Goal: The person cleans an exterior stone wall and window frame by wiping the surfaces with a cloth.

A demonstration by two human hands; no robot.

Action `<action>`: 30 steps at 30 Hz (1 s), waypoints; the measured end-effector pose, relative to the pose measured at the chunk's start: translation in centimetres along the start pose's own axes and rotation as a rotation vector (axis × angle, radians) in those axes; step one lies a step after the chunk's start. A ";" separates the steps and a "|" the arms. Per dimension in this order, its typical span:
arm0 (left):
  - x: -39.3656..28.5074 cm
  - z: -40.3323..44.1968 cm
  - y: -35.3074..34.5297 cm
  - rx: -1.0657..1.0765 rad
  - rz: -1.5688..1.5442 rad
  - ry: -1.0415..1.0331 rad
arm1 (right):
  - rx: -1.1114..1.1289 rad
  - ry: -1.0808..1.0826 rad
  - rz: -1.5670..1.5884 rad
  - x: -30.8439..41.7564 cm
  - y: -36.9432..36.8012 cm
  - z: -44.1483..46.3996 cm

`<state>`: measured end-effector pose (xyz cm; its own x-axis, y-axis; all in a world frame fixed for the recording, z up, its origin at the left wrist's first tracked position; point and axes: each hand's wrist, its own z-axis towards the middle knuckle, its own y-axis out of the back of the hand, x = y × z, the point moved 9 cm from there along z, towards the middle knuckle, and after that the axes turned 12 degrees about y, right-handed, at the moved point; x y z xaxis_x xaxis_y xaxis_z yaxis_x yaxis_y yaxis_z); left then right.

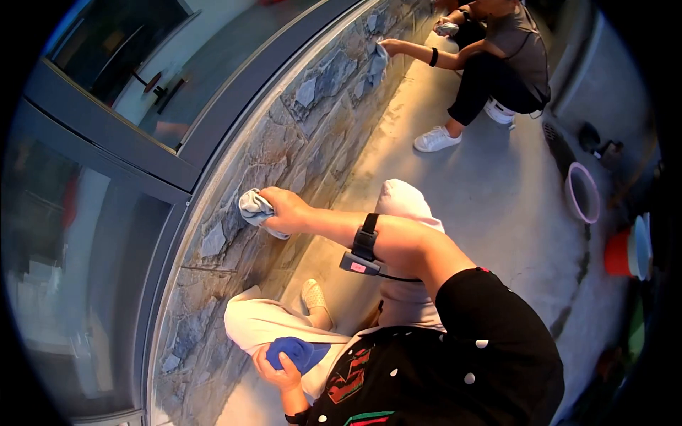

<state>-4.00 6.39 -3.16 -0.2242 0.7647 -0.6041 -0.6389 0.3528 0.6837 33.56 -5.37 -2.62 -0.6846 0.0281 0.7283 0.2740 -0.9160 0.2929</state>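
Observation:
My right hand point(286, 210) is closed round a bunched light grey-blue cloth point(255, 207), which is against the stone-faced wall point(266, 153) below the window frame. The right arm stretches forward across my body, with a black strap and a small box on the forearm. Nearer to me, my left hand point(283, 375) rests by my knee, its fingers wrapped round a bunched blue cloth point(296, 353). Part of this blue cloth trails onto my light trousers.
Farther along the wall a co-worker point(497, 64) crouches, one hand holding a cloth point(381, 55) to the stone. Dark-framed glass point(92, 248) stands above the wall. On the right are a pink-rimmed basin point(582, 193), a red bucket point(619, 253) and a floor drain point(558, 142).

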 end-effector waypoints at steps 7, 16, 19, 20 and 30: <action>0.4 -0.3 0.2 0.001 -0.016 0.008 | -0.486 0.281 -0.247 4.0 11.2 5.6; 0.8 -0.3 0.9 -0.040 0.002 0.005 | -0.501 -0.324 -0.219 -8.7 9.6 3.1; 0.8 -0.3 0.8 -0.052 0.015 0.014 | -0.473 -0.625 -0.127 -15.9 6.9 -0.6; 0.9 -0.3 0.8 -0.054 0.015 0.013 | -0.473 -0.623 -0.125 -16.4 6.6 -1.0; 0.8 -0.3 0.5 -0.036 0.001 -0.013 | -0.687 -0.507 0.706 -9.4 10.1 3.6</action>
<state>-4.75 6.99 -3.41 -0.2155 0.7720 -0.5979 -0.6647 0.3326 0.6690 45.17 -13.50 -4.27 -0.1231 -0.5717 0.8112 -0.0470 -0.8131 -0.5802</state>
